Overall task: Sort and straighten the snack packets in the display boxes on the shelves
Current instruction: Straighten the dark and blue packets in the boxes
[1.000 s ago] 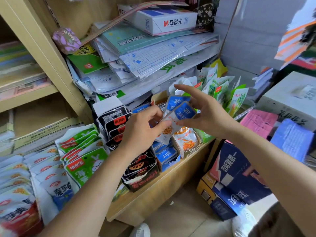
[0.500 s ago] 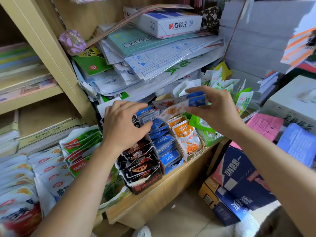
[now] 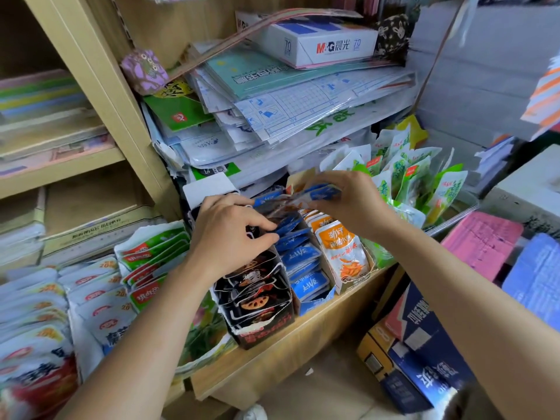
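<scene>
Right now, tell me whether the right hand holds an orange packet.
No, the right hand pinches blue packets; the orange packets stand in a row below it.

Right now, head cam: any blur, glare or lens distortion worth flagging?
Head view: wide-angle bend on the shelf upright; motion blur on the blue packets pinched in the right hand; left-edge snack packets soft; mild glare on the plastic-wrapped exercise books; light even, no hard shadows; M&G paper box print sharp.
</scene>
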### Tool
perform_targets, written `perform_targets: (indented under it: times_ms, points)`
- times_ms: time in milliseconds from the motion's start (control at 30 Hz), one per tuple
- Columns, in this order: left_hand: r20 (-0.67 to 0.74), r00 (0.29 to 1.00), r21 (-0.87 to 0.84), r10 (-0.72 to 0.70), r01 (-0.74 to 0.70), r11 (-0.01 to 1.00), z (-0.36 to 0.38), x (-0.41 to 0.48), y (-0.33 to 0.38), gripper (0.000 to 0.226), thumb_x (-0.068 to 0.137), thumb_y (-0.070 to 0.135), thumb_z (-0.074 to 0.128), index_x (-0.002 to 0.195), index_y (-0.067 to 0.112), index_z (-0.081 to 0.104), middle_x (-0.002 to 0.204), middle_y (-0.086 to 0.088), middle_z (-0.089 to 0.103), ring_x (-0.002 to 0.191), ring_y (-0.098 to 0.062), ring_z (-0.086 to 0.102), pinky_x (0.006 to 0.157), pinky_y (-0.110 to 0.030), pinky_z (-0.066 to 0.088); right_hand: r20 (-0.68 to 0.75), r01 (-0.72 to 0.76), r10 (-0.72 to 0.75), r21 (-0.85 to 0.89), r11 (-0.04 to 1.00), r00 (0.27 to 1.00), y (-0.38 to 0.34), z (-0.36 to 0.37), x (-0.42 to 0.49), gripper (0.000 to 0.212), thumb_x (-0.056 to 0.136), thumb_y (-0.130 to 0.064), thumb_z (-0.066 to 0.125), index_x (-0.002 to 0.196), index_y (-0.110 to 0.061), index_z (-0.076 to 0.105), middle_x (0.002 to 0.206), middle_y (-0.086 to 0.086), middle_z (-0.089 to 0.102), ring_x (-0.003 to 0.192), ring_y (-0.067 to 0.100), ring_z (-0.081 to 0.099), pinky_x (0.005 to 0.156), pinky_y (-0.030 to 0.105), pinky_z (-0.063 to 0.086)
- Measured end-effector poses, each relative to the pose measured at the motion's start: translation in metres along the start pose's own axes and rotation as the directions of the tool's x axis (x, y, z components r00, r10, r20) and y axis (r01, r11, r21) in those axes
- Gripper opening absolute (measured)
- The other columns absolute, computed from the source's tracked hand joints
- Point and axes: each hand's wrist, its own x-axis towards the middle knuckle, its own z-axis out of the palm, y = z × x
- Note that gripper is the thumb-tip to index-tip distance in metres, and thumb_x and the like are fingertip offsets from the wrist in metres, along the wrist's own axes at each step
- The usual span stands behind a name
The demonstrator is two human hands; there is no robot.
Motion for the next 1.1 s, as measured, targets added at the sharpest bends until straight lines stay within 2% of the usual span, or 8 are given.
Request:
perform_targets:
  times_ms: [133,300,400,567,667,800,1000,1100]
  points:
    - [-0.066,0.994,-0.097,0.082,-0.088,0.991,0.002,0.001,-0.004,0.012,0.077,0.053,0.074,0.078,0.041,0.077,0.086,0.021,0.068,0.097,-0.010,0.061,0.094,-0.040,0.040,0.092,0.081,-0.068,-0.145,0.986,0.993,-0.001,-0.012,0.007,0.024,0.083,-0.007,0.078,0.106,-0.014,0.074,0.088,0.001,0.070,0.071,-0.002,0.060,0.063,0.010,0.042]
    - [-0.190,0.981,-0.174,0.037,-0.071,0.982,0.003,0.003,0.000,0.027,0.076,0.045,0.081,0.100,0.036,0.072,0.101,0.020,0.068,0.098,-0.001,0.059,0.089,-0.028,0.038,0.203,0.170,-0.121,-0.249,0.953,0.972,-0.004,0.016,0.016,0.029,0.084,-0.009,0.077,0.112,-0.016,0.073,0.104,0.005,0.071,0.092,0.023,0.066,0.081,0.037,0.053]
    - [-0.160,0.986,-0.105,0.049,-0.066,0.992,0.004,0.004,0.004,0.043,0.080,0.051,0.076,0.120,0.040,0.066,0.114,0.020,0.069,0.107,-0.004,0.058,0.090,-0.027,0.035,0.150,0.152,-0.118,-0.235,0.960,0.982,-0.004,0.022,0.018,0.033,0.082,-0.008,0.077,0.114,-0.013,0.071,0.104,0.011,0.070,0.092,0.030,0.066,0.080,0.042,0.054]
    - [-0.133,0.991,0.048,0.025,-0.019,0.999,0.008,0.010,0.002,0.025,0.088,0.051,0.068,0.110,0.040,0.074,0.104,0.009,0.072,0.100,-0.015,0.057,0.084,-0.030,0.030,0.006,0.057,-0.057,-0.029,0.998,0.998,0.001,0.012,0.010,0.030,0.084,-0.006,0.076,0.112,-0.015,0.072,0.100,-0.004,0.073,0.088,0.008,0.067,0.083,0.026,0.055]
    - [-0.132,0.990,-0.107,-0.041,0.027,0.994,0.005,0.016,-0.002,0.013,0.085,0.052,0.071,0.094,0.044,0.076,0.083,0.014,0.062,0.085,-0.013,0.051,0.082,-0.031,0.036,-0.102,0.038,-0.039,-0.013,0.999,0.994,0.004,0.009,0.005,0.028,0.084,-0.011,0.077,0.111,-0.015,0.074,0.095,-0.004,0.075,0.082,0.008,0.070,0.076,0.023,0.056]
    - [-0.180,0.977,-0.323,-0.116,0.053,0.945,0.006,0.020,-0.008,0.007,0.087,0.047,0.071,0.086,0.041,0.075,0.081,0.016,0.071,0.084,-0.013,0.068,0.082,-0.042,0.055,-0.180,-0.031,0.042,0.065,0.997,0.983,0.013,0.008,0.002,0.030,0.082,-0.009,0.079,0.111,-0.015,0.073,0.088,-0.008,0.072,0.067,0.005,0.065,0.063,0.013,0.050]
    - [-0.317,0.923,-0.468,-0.218,0.048,0.883,0.001,0.025,-0.010,0.009,0.092,0.024,0.073,0.087,0.030,0.070,0.084,0.026,0.068,0.083,0.006,0.069,0.080,-0.033,0.060,-0.103,-0.067,0.072,0.047,0.997,0.992,0.019,0.000,-0.005,0.012,0.085,-0.008,0.076,0.097,-0.012,0.077,0.074,-0.011,0.066,0.054,-0.002,0.056,0.052,0.011,0.039]
    - [-0.302,0.935,-0.412,-0.185,0.047,0.910,0.004,0.027,-0.013,0.002,0.088,0.026,0.075,0.089,0.029,0.075,0.084,0.019,0.072,0.079,0.004,0.070,0.080,-0.038,0.060,-0.042,-0.033,0.033,-0.005,0.999,0.999,0.018,-0.007,-0.009,0.012,0.085,-0.009,0.076,0.093,-0.018,0.077,0.079,-0.016,0.068,0.069,-0.001,0.063,0.061,0.013,0.046]
